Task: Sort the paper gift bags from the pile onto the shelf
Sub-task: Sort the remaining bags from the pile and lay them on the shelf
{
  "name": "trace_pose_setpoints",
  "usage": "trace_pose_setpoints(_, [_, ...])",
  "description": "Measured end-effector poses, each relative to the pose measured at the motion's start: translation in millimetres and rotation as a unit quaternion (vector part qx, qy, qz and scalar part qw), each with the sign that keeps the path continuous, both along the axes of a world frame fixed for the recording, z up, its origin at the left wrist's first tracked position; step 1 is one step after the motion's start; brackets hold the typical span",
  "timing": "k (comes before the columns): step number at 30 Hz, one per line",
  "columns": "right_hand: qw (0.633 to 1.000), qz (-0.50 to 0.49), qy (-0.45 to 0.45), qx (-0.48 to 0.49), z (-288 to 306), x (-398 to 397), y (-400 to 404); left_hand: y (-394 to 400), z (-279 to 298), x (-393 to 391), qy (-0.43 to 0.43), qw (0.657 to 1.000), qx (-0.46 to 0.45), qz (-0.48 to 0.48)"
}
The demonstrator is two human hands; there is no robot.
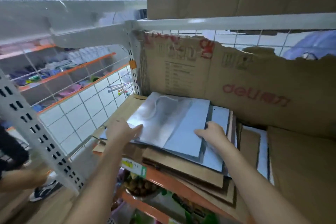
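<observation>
Both hands are laid on one silver gift bag [171,123] atop the shelf [163,174] stack.
Left hand [121,131] is pressed flat; right hand [211,132] is curled over the bag's right edge; brown bags [181,167] beneath, uncountable.

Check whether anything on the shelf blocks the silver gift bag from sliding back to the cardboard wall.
Nothing visible does. The silver gift bag lies flat on the stack, its far edge already near the cardboard wall. The left hand and right hand rest on its near part.

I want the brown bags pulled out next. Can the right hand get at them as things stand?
Probably only their front edges: the silver bags under the right hand lie on the brown bags.
</observation>
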State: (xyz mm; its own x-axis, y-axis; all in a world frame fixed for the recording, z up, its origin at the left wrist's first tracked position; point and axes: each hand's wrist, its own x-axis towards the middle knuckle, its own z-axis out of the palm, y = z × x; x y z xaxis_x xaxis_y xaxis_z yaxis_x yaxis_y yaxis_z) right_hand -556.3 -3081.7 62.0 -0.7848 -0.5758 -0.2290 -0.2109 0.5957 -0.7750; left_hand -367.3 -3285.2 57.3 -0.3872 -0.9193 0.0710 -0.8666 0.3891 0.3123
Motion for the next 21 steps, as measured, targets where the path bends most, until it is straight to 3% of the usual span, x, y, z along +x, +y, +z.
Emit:
trace_pose_setpoints(7, [0.981, -0.056, -0.122, -0.14, 12.2, 16.2, -0.4, -19.8, -4.9, -0.3, 0.082, 0.989, 0.109, -0.064])
trace_pose_setpoints(11, [0.969, -0.119, -0.093, -0.193, 11.4, 19.1, 11.1, -8.2, 5.2, 1.9, 0.168, 0.969, 0.141, -0.112])
trace_pose_setpoints(13, [0.961, -0.154, -0.081, -0.215, 10.2, 17.6, 21.5, 4.2, 11.0, 4.2, 0.277, 0.93, 0.213, -0.113])
trace_pose_setpoints(15, [0.948, -0.183, -0.078, -0.249, 11.5, 15.9, 35.2, 15.8, 14.3, 11.3, 0.394, 0.852, 0.325, -0.117])
trace_pose_setpoints(17, [0.934, -0.207, -0.077, -0.279, 12.2, 12.9, 52.3, 24.1, 10.5, 18.0, 0.448, 0.791, 0.392, -0.139])
trace_pose_setpoints(21, [0.909, -0.254, -0.089, -0.318, 10.8, 4.5, 95.0, 42.2, -2.8, 19.2, 0.481, 0.744, 0.434, -0.161])
